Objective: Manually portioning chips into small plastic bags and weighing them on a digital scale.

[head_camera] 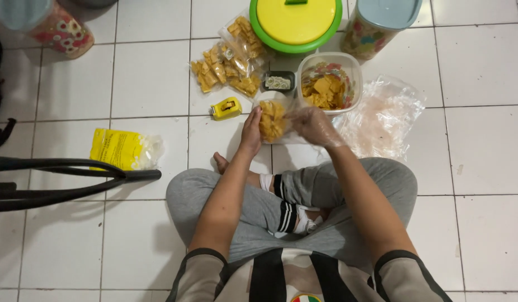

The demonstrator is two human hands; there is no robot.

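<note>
The person sits cross-legged on the white tiled floor [147,78], so everything stands within arm reach in front of the knees. Both hands meet just ahead of the legs. The left hand [251,130] is closed on the side of a small clear bag of yellow chips [273,118], gripping it at its 9 o'clock edge; this keeps the bag upright and its mouth up. The right hand [314,126], which seems to wear a thin clear plastic glove, touches the bag from 3 o'clock. Its fingers are curled at the bag's mouth, but I cannot tell if they pinch the film or only some chips.

Just beyond the right hand, at 1 o'clock from the bag, an open clear tub [328,84] holds loose chips, near enough for a short reach. At 3 o'clock lies a crumpled big clear bag [385,114]. At 10 o'clock from the hands a small yellow tape dispenser [226,108] lies, and straight ahead a little dark tray [278,82].

Farther, at 11 o'clock, some filled chip packets [228,64] lie in a heap, put aside from the working spot. Behind them stands a green container with yellow lid [295,22], and a flowered jar [376,25] beside it. Far at 9 o'clock a yellow flat packet [120,149] lies.
</note>
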